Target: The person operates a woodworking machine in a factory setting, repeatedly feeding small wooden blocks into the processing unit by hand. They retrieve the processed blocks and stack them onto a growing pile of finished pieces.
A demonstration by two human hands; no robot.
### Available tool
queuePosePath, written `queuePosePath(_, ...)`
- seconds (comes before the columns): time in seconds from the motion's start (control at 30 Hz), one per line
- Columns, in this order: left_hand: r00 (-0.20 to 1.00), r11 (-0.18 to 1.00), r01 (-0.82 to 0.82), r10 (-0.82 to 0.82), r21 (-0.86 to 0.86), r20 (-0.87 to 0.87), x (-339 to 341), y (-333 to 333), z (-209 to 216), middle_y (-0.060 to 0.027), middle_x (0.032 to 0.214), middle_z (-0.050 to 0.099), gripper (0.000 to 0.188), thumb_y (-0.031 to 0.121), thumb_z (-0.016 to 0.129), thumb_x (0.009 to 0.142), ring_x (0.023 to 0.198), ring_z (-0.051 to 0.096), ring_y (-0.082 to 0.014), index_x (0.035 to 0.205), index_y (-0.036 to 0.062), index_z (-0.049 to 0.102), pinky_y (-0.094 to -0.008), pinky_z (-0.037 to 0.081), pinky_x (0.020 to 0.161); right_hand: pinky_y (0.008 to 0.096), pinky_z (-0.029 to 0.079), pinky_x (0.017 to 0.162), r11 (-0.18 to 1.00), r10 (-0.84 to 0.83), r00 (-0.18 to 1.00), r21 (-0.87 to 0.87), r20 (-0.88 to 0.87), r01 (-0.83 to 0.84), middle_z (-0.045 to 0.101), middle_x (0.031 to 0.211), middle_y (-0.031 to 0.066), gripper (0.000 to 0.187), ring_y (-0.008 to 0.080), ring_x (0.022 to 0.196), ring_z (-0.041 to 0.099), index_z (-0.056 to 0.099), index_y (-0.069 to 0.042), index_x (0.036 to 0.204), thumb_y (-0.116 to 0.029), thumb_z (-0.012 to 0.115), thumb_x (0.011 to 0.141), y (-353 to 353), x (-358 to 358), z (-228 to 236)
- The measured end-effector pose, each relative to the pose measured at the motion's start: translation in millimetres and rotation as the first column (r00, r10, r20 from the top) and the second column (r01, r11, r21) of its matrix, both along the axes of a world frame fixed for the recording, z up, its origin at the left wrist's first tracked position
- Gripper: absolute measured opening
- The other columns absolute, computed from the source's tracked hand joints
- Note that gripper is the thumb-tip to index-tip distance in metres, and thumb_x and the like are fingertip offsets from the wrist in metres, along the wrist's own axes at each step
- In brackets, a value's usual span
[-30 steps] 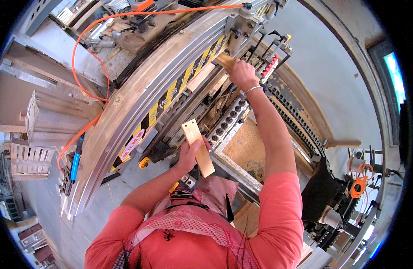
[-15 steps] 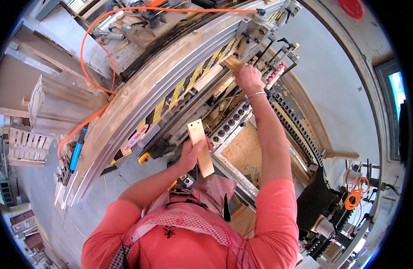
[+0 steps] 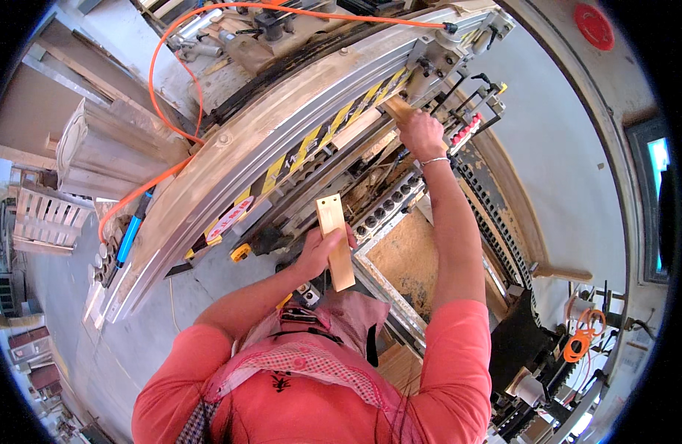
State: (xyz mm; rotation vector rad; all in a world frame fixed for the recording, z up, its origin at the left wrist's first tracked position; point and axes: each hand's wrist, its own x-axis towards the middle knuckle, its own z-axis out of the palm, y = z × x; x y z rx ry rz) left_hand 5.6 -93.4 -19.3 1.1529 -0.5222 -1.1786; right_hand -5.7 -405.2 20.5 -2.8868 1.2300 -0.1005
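My left hand (image 3: 320, 251) grips a short, flat wooden board (image 3: 336, 259) in front of my waist. Two small holes show near the board's far end. Stretched far forward and to the right, my right hand (image 3: 422, 136) is closed on a second wooden piece (image 3: 399, 109), whose far end reaches in under the machine's metal beam by a clamp block (image 3: 437, 55). Its near end is hidden by my fingers. A bracelet (image 3: 435, 160) circles that wrist. Another pale wooden piece (image 3: 357, 129) lies along the yellow-and-black striped strip (image 3: 311, 152), left of my right hand.
A long curved-looking metal beam (image 3: 230, 148) crosses in front of me, with an orange air hose (image 3: 154, 81) over it. A row of black round fittings (image 3: 385, 205) and a sawdust-covered panel (image 3: 404, 251) lie nearer. A red button (image 3: 594, 26) and a screen (image 3: 657, 166) are at right.
The view has shifted slightly, so the machine appears a little further right. My right hand still holds its wooden piece by the beam, and my left keeps its board at my waist.
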Motion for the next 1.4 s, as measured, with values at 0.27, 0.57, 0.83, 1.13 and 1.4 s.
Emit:
queuePosePath(0.27,1.000,1.000,-0.011,0.010,-0.006,-0.012,0,1,-3,-0.0095,0.082,0.059,0.036,0.035,0.042,0.087,0.074,0.057,-0.0174,0.099,0.0026,0.051,-0.0309,0.047,0.069,0.0392,0.051,0.071,0.999,0.036,0.999,0.033,-0.030,-0.035,0.064,0.087,0.0183,0.045,0.0321,0.082,0.063,0.057,0.001,0.094,-0.040,0.061,0.076,-6,0,-5)
queuePosePath(0.57,0.990,0.998,-0.064,0.065,0.007,-0.122,0,3,2,-0.0112,0.084,0.060,0.039,0.038,0.044,0.086,0.074,0.058,-0.0188,0.100,0.0017,0.052,-0.0315,0.047,0.068,0.0391,0.051,0.071,1.000,-0.008,0.999,0.022,0.039,0.008,0.062,0.088,0.0183,0.030,0.0315,0.083,0.063,0.059,0.000,0.089,-0.025,0.062,0.073,-5,2,-10)
queuePosePath(0.83,0.942,0.990,-0.134,0.140,0.040,-0.305,3,42,6,-0.0144,0.096,0.060,0.042,0.039,0.045,0.088,0.083,0.059,-0.0231,0.108,0.0025,0.051,-0.0354,0.048,0.076,0.0413,0.050,0.072,0.999,-0.007,1.000,-0.037,0.004,0.007,0.064,0.089,0.0183,0.042,0.0333,0.082,0.063,0.062,-0.002,0.088,-0.043,0.058,0.078,-1,-1,-5)
queuePosePath(1.13,0.846,0.904,-0.315,0.406,0.291,-0.346,23,175,56,-0.0093,0.109,0.056,0.040,0.023,0.054,0.087,0.103,0.054,-0.0208,0.122,0.0047,0.046,-0.0366,0.044,0.087,0.0413,0.053,0.066,0.992,0.072,0.994,-0.099,-0.081,-0.080,0.064,0.089,0.0165,0.043,0.0333,0.079,0.064,0.060,-0.002,0.088,-0.044,0.055,0.081,-6,3,-13)
queuePosePath(1.4,0.618,0.514,-0.782,0.712,0.353,0.333,120,318,9,-0.0021,0.087,0.059,0.027,0.020,0.053,0.088,0.072,0.052,-0.0110,0.110,0.0052,0.055,-0.0275,0.045,0.060,0.0455,0.051,0.067,0.988,0.083,0.987,-0.120,-0.139,-0.100,0.064,0.081,0.0196,0.040,0.0367,0.077,0.062,0.061,-0.006,0.093,-0.043,0.059,0.077,-13,1,-8)
